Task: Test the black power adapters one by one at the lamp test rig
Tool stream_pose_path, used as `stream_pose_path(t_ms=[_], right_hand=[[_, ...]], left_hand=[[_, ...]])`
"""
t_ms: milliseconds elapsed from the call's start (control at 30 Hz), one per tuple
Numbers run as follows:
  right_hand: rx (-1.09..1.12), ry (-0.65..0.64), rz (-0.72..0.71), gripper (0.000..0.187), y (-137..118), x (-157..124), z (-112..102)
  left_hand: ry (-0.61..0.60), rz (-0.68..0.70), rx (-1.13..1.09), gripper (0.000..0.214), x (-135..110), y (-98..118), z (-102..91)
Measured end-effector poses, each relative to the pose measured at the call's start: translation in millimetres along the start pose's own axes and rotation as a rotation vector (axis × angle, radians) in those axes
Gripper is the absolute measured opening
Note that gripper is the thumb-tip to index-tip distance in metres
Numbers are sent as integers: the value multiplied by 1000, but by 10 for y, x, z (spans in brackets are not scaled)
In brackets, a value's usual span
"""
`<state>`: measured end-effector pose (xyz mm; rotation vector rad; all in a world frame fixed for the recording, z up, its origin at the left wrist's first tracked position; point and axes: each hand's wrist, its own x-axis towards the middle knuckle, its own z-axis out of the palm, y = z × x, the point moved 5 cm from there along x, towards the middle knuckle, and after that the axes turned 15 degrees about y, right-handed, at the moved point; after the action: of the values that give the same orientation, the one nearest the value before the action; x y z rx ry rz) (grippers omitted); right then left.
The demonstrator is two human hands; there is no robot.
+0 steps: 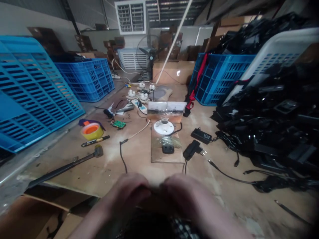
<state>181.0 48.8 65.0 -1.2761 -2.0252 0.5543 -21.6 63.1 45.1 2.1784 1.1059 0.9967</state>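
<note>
My left hand and my right hand meet at the near edge of a wooden workbench. Their fingers close together on a small dark item, mostly hidden, which could be a cord. Just ahead, two black cables run towards my hands. Farther off lie a black power adapter and a white lamp holder on a board. Neither hand touches these.
A black adapter pile fills the right side. Blue plastic crates stand at the back left. On the bench lie a hammer, a tape roll, a green circuit board and a power strip.
</note>
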Motion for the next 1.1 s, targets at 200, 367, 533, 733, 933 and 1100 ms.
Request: stream_pose_path(t_ms=[200,367,533,733,933,1100], right_hand=[[-138,-184,-232,63,131,169,-182],[-322,-117,-149,28,314,-27,20],[-328,-23,-112,21,438,-168,23],[-278,-32,-18,20,447,-134,39],[-121,-74,142,17,420,54,-79],[2,-37,27,17,386,43,-214]], left_hand=[[39,54,295,17,172,-281,-398],[143,-28,429,19,160,-515,-477],[129,2,413,14,127,-416,-215],[41,39,243,49,170,-45,183],[24,-2,105,25,300,1,421],[39,-70,24,13,389,-98,463]])
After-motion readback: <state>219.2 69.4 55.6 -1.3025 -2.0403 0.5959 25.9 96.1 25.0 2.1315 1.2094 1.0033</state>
